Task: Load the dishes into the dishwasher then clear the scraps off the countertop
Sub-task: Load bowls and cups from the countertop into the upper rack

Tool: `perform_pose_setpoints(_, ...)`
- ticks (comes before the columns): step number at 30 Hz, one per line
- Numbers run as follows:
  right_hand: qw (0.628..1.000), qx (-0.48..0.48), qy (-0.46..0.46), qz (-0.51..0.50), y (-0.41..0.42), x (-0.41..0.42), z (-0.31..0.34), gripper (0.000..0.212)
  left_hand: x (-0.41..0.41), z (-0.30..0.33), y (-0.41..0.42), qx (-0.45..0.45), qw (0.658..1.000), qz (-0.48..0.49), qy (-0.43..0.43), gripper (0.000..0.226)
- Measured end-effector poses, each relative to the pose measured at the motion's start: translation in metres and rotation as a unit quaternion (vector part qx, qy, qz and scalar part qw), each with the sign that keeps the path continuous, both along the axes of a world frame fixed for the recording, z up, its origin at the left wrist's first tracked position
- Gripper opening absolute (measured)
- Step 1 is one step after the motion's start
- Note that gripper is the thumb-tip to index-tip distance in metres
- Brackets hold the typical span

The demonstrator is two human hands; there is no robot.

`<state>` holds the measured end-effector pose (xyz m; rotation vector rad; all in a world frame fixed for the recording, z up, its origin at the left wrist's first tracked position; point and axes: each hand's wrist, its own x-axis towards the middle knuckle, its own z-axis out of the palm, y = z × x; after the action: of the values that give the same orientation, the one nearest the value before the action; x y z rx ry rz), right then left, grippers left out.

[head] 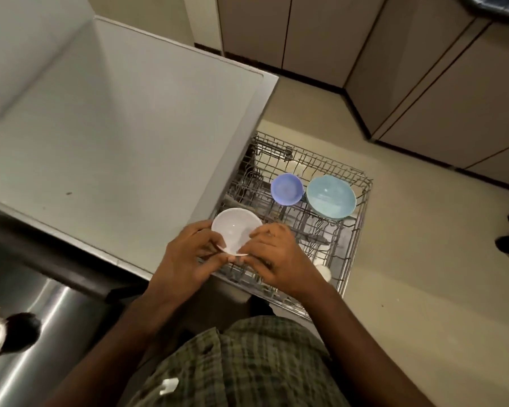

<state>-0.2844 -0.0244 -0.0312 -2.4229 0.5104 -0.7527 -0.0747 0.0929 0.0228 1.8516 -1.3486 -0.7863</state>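
I've got the white bowl (236, 232) pinched by its near rim in both hands, left hand (188, 257) and right hand (274, 254), over the near-left corner of the pulled-out dishwasher rack (362, 230). Purple bowl (286, 189) and teal bowl (331, 199) already sit racked at the far side. Best move: tilt it, seat it between free tines, well apart from those two.

Countertop (115, 142) fills the left, sink (27, 333) at near left; pulled-out dishwasher rack (362, 207) sits right of the countertop over the floor. Two bowls in the rack's far part: small bowl (286, 189) left, touching large bowl (331, 196) on its right. Third bowl (235, 230) held by left hand (188, 257) and right hand (274, 257) over the rack's near-left corner; cabinets (423, 69) far and right.
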Motion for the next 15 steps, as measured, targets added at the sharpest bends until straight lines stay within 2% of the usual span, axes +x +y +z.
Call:
perform_pose_setpoints(3, 0.999, 0.003, 0.035, -0.037, -0.022, -0.013, -0.023, 0.018, -0.019, -0.004, -0.025, 0.045, 0.997, 0.02, 0.052, 0.043)
perform_pose_setpoints(6, 0.994, 0.02, 0.057, -0.089, -0.05, -0.018, -0.047, 0.017, -0.03, 0.0, -0.032, 0.078, 0.995, 0.006, 0.055, 0.054)
perform_pose_setpoints(10, 0.984, 0.049, 0.124, -0.118, -0.094, -0.005, -0.078, 0.014, -0.024, 0.001, -0.034, 0.115, 0.993, -0.034, 0.023, 0.055)
perform_pose_setpoints(15, 0.966, 0.028, 0.232, -0.113, -0.145, 0.039, -0.098, 0.017, -0.012, 0.005, -0.044, 0.087, 0.996, -0.002, -0.016, 0.049)
